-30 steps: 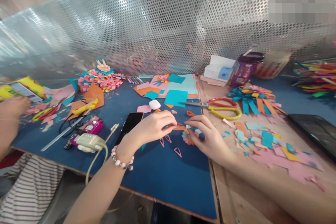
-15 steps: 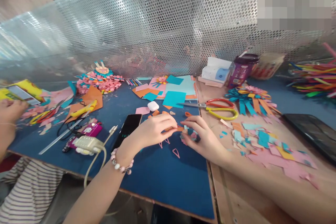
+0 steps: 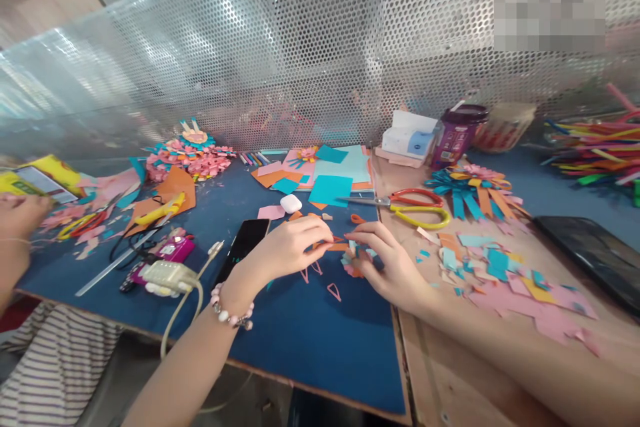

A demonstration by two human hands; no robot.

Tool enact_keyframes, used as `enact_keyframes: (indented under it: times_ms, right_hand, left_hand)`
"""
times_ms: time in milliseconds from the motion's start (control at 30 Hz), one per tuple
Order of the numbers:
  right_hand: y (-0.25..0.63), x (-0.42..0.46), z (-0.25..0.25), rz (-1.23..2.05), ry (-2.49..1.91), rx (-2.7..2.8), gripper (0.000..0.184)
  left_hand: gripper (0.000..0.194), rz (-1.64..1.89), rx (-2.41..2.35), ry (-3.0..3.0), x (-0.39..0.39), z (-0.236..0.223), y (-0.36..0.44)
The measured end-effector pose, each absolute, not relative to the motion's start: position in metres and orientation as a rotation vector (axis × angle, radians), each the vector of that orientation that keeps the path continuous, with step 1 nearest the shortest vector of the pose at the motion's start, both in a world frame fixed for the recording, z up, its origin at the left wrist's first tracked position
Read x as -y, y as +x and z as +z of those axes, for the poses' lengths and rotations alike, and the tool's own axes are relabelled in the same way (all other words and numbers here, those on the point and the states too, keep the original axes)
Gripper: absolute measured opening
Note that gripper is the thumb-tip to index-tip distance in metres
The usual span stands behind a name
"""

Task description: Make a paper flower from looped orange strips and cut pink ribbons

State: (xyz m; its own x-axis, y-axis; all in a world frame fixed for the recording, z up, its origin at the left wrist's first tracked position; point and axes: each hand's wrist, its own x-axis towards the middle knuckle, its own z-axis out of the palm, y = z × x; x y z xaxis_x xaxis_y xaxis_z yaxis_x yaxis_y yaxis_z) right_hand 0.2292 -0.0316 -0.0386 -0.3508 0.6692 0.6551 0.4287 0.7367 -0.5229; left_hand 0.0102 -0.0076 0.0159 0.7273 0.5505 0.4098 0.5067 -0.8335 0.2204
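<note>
Over the blue tabletop, my left hand is closed in a pinch on a small folded orange paper strip. The fingers of my right hand are bent, and their tips meet the strip's right end. Beneath that hand lies a small pile of coloured paper pieces, partly hidden. Several pink paper loops lie below the hands. An orange loop rests just beyond them. Scissors with red and yellow handles lie behind my right hand, blades on blue paper.
Left of my hand are a phone, a white case and a power strip with cables. Paper scraps and a dark phone lie right. A purple cup stands behind. Another person's hand is far left.
My left hand has shifted slightly left, and my right fingertips have drawn closer together at the orange strip. The view has turned a little to the right.
</note>
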Motion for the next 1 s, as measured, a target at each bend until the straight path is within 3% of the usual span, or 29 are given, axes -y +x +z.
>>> enact_keyframes:
  times_ms: [333,1000]
  right_hand:
    - [0.2269,0.0332,-0.04,0.412,-0.879,1.998,0.038]
    - [0.2275,0.0276,-0.0387,0.206,-0.828,1.897,0.012]
  left_hand:
    - [0.014,0.783,-0.859,2.812,0.0086,0.0161,0.011]
    - [0.013,0.763,-0.9,2.847,0.0046,0.0154,0.0077]
